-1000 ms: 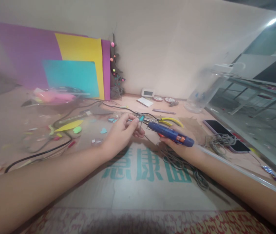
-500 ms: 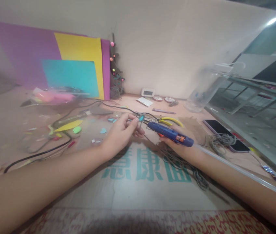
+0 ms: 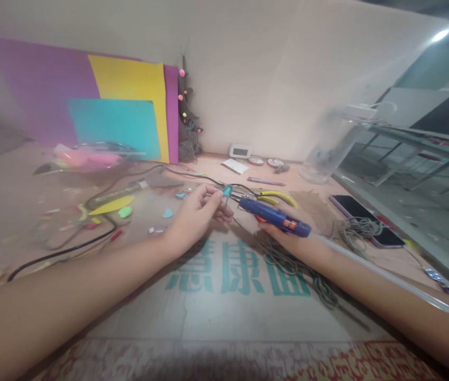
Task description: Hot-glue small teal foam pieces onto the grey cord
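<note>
My right hand is closed around the handle of a blue hot glue gun, its nozzle pointing left. A long clear glue stick runs out of the gun's back over my right forearm. Between the thumb and fingers of my left hand is a small teal piece, with a thin stem or wire below it. The nozzle tip is right by the teal piece; whether they touch I cannot tell. Behind the gun lie yellow-handled pliers. Teal cut-outs lie left of my left hand.
At right are a phone and a tangle of grey cord. A clear plastic jug stands at the back right. Coloured sheets lean on the wall. A black cable crosses the left side among scraps.
The teal piece has turned slightly in my left fingers and shifted a little left. The glue gun has moved slightly left with it. Both hands keep their holds.
</note>
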`<action>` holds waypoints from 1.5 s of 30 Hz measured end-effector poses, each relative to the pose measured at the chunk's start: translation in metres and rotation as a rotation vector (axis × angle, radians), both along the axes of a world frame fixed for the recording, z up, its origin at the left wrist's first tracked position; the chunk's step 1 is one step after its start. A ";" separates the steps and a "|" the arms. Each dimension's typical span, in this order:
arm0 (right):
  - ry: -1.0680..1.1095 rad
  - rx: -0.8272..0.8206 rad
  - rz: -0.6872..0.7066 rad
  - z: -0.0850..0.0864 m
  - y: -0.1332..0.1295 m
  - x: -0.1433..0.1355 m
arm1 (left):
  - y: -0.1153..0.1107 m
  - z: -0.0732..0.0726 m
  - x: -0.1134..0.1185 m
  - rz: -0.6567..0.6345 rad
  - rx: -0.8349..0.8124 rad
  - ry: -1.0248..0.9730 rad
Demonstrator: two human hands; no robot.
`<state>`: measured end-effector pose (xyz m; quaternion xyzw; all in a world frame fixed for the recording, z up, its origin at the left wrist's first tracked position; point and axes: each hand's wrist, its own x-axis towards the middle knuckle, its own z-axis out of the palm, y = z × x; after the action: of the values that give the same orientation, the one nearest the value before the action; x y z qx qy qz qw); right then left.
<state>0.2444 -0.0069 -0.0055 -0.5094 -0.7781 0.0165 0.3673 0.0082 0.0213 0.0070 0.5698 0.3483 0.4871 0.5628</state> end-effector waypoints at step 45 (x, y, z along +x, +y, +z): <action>-0.175 -0.415 -0.321 0.044 0.182 0.029 | 0.018 -0.020 0.001 0.077 0.077 0.235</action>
<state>0.2737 0.1748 0.0385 -0.6899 -0.6963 0.0730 0.1843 0.0090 0.0390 -0.0134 0.6302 0.4146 0.4513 0.4768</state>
